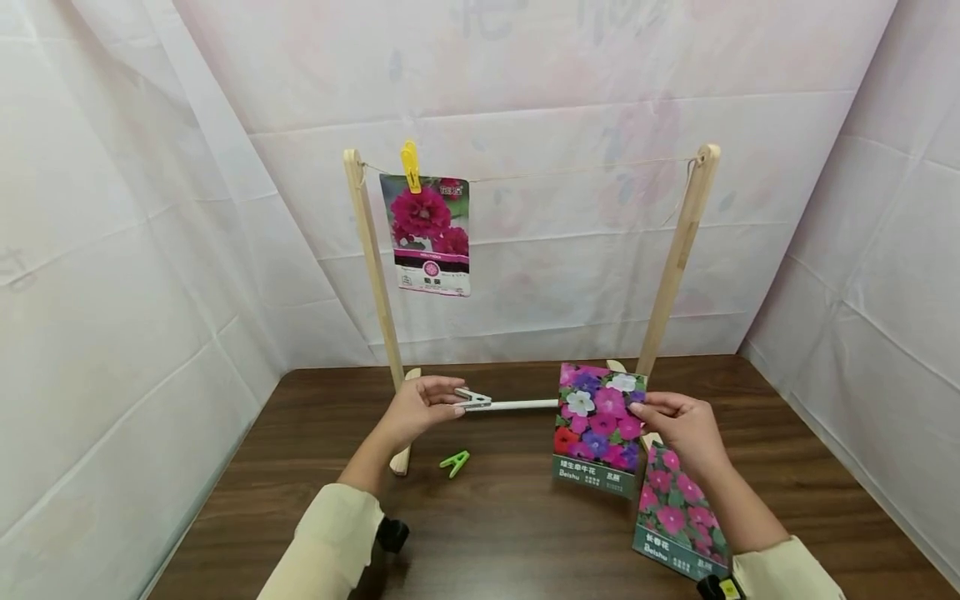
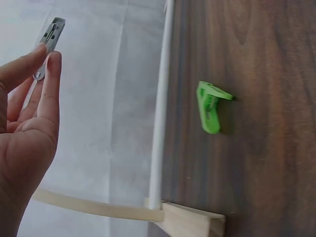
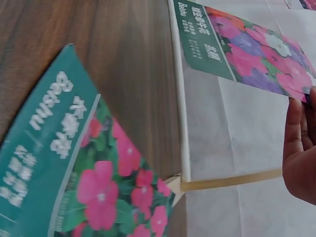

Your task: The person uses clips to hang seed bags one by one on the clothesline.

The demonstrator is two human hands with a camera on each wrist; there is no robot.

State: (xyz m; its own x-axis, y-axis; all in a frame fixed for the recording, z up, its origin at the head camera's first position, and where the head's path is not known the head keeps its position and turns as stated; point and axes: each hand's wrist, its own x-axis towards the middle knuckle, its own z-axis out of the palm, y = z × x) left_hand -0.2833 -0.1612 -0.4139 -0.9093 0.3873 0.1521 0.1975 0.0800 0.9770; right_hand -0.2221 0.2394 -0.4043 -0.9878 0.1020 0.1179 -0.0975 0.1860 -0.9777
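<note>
Grey clip (image 2: pixel 54 30) pinched by left hand (image 1: pixel 417 408); flower packet (image 1: pixel 600 427) held by right hand (image 1: pixel 686 431). Second packet (image 1: pixel 678 510) lies nearest the table's (image 1: pixel 517 533) right edge.

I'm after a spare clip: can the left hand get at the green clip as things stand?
Likely yes: the green clip lies on the table near the left hand, with nothing covering it. But that hand's fingers pinch the grey clip, which may need putting down first.
</note>
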